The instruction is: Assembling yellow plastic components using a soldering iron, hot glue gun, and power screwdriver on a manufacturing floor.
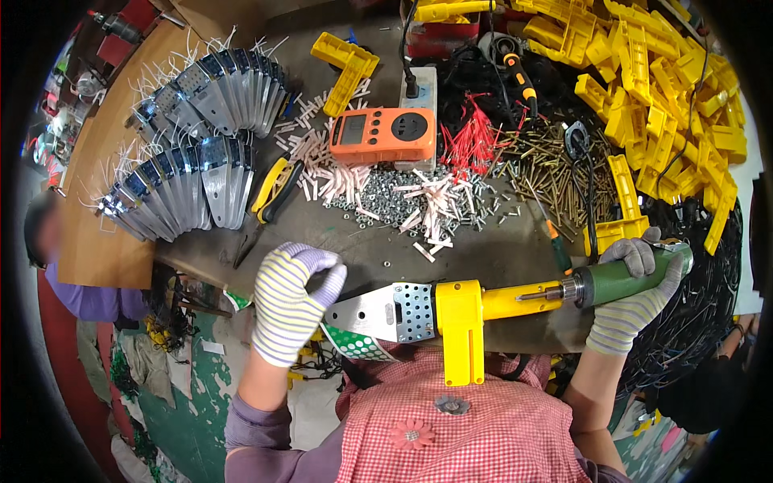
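My right hand (642, 270), in a striped glove, wraps round the green body of a power screwdriver (624, 280). Its bit points left, just above the arm of a yellow plastic housing (460, 322). That housing lies at the table's near edge, with a tapered silver metal plate (366, 312) and its perforated part at the left end. Over the plate's narrow tip, my left hand (294, 298) is closed, fingers curled to the thumb; what they hold, if anything, is hidden. Below the plate shows a green piece with white dots (354, 343).
Fanned metal plates with white wires (229, 185) lie at left beside yellow-handled pliers (271, 189). An orange meter (382, 134) sits mid-table, behind loose nuts (378, 193) and pale sleeves. Long screws (555, 173), a small screwdriver (555, 241) and piled yellow housings (652, 105) are at right.
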Available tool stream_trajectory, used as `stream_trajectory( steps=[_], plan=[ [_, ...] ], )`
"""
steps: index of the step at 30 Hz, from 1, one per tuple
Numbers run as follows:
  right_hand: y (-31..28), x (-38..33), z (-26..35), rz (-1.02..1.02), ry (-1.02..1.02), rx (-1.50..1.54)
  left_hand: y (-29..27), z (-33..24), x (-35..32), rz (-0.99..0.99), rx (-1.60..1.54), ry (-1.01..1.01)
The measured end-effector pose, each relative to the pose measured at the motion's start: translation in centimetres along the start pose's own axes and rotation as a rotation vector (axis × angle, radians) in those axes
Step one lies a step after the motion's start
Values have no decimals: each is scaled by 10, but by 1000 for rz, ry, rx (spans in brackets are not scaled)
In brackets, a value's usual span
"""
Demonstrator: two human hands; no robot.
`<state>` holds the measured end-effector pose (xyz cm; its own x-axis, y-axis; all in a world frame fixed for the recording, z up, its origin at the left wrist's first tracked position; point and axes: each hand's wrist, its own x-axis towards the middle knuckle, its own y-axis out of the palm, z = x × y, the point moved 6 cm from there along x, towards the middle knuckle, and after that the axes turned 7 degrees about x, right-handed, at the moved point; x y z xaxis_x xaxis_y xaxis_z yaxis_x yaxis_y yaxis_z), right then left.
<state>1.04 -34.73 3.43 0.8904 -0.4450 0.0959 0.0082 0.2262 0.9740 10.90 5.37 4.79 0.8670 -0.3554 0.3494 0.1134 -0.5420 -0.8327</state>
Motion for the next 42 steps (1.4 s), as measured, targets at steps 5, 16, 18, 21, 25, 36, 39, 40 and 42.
stream_trajectory(
  steps=[5, 16, 18, 21, 25, 36, 39, 40, 42],
  plan=[
    [1, 3, -13, 44, -12, -13, 9, -17, 16, 195, 294, 297],
    [7, 5, -25, -6, -28, -77, 51, -60, 35, 449, 619, 754],
    [7, 5, -29, -31, -28, -86, 50, -56, 41, 392, 517, 642],
    [7, 7, -34, -7, -21, -73, 27, -60, 34, 125, 157, 416],
    [10, 10, -42, 37, 33, -82, 32, -60, -4, 57, -116, 237],
    [12, 10, -53, 50, 107, -41, 42, -56, -14, 17, -202, 148],
    [13, 11, -56, 87, 133, -35, 46, -57, -14, 93, -210, 114],
    [13, 11, -57, 82, 136, -47, 46, -56, -14, 91, -208, 105],
    [11, 10, -58, 29, 121, -79, 45, -57, -15, 61, -199, 121]
  ],
)
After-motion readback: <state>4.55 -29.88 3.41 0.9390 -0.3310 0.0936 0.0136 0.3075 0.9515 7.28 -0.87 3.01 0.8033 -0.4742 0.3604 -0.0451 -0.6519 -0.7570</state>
